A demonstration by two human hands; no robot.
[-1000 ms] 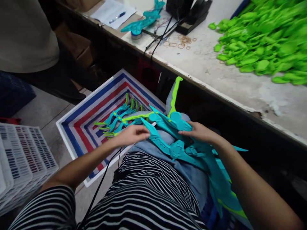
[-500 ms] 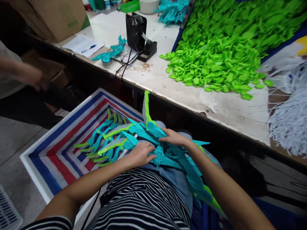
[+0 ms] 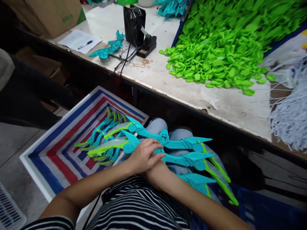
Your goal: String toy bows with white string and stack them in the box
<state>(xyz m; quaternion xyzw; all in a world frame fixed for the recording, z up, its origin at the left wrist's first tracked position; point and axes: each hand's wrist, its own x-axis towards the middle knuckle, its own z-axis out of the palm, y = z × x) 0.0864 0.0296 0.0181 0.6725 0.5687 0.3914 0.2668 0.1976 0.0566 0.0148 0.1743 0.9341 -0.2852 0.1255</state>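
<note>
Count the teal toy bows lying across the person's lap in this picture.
3. The farthest bow lies by the knees, the middle bow under the left hand, and the nearest bow beside the right forearm. More may be hidden beneath.

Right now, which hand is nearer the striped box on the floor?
Left. The left hand rests on the teal bows beside the striped box; the right hand lies hidden beneath it, farther away.
</note>
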